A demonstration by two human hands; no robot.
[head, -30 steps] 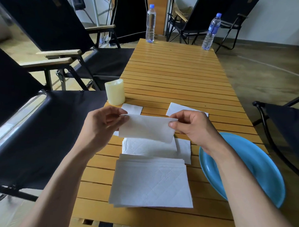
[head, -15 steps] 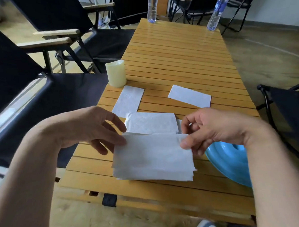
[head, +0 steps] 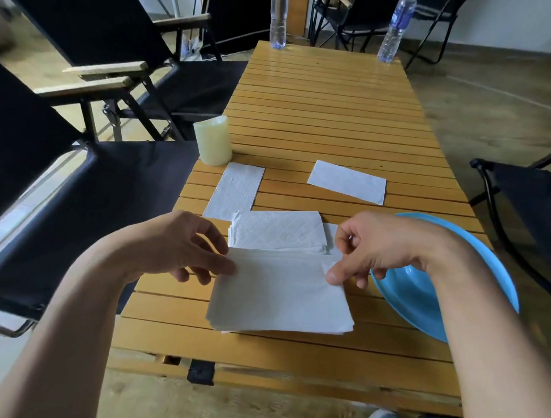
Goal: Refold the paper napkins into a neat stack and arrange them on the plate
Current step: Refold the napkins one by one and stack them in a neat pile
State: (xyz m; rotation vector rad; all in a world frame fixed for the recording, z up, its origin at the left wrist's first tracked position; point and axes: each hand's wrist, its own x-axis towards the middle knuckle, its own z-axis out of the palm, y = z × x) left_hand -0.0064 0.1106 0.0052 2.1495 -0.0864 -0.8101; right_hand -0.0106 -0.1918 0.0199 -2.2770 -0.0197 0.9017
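top napkin (head: pixel 280 291) lies on stack (head: pixel 281 326), lower centre of frame, long axis left-right | left hand (head: pixel 184 252) grip pinches its far-left corner | right hand (head: pixel 380 248) grip pinches far-right corner | plate (head: pixel 406 296) just right on surface (head: pixel 293 351), right hand nearer

A slatted wooden table (head: pixel 329 110) stretches away. Black folding chairs (head: pixel 95 43) with wooden armrests stand left, another chair (head: pixel 533 195) right. The floor (head: pixel 493 117) meets a far white wall (head: pixel 513 20).
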